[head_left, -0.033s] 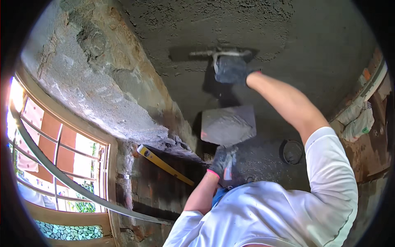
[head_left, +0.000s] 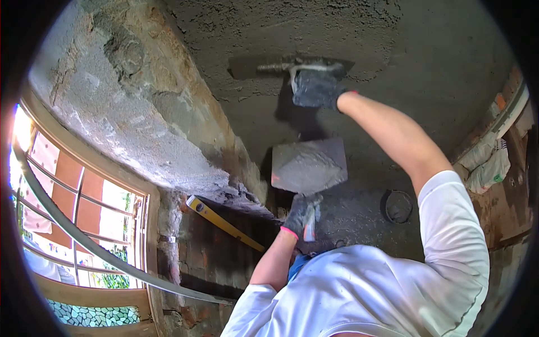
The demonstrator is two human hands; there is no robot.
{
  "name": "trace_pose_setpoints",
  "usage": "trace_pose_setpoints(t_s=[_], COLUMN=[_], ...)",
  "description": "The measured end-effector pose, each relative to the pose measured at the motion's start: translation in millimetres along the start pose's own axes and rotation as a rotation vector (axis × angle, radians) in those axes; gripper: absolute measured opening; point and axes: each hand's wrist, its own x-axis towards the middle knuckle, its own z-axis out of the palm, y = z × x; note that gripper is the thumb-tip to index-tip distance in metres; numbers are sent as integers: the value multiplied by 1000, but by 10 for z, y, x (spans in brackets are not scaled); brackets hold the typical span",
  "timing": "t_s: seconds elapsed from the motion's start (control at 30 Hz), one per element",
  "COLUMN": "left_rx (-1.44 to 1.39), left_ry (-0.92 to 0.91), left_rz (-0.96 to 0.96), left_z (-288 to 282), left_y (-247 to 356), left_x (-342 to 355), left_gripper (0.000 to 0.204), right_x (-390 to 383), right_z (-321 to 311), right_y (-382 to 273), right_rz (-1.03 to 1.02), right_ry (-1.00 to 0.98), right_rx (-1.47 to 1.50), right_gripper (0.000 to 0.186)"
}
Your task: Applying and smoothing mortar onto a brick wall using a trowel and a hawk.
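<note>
One gloved left hand (head_left: 296, 214), at five o'clock, fingers curled, gripped a flat board (head_left: 336, 148) of grey mortar (head_left: 310, 167) from below; farther off, near one o'clock, the right hand (head_left: 315, 89) was clenched around a trowel (head_left: 279, 67) at the plastered wall (head_left: 432, 78).

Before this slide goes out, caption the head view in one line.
Gloved right hand holds a trowel at a grey wall while the gloved left hand holds a square board bearing mortar.

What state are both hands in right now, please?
Dark-gloved left hand: closed, holding a flat grey square board bearing grey mortar.
Dark-gloved right hand: closed, holding a long dark flat trowel.
</note>
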Motion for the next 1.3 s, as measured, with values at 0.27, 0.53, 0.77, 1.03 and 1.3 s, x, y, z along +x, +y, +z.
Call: trace_pose_setpoints(t_s=[0.27,0.53,0.77,1.03,1.3], left_rx=[-90,-26,-114,-124,-150], left_ry=[104,86,15,128,67], left_rz=[32,28,-24,52,250], left_z=[-43,177,691,791,934], left_y=[458,347,270,502,1068], left_x=[7,105,382,289,163], left_gripper=[8,10,7,8,6], right_x=[-391,-963,-670,-1506,-2069], right_z=[-282,-9,-585,-703,-397], right_y=[267,45,777,516,-698], right_rz=[164,486,-86,281,165], right_ry=[141,-85,103,163,-31], right_rx=[-168,239,-140,-418,99], right_gripper=[16,23,24,28,34])
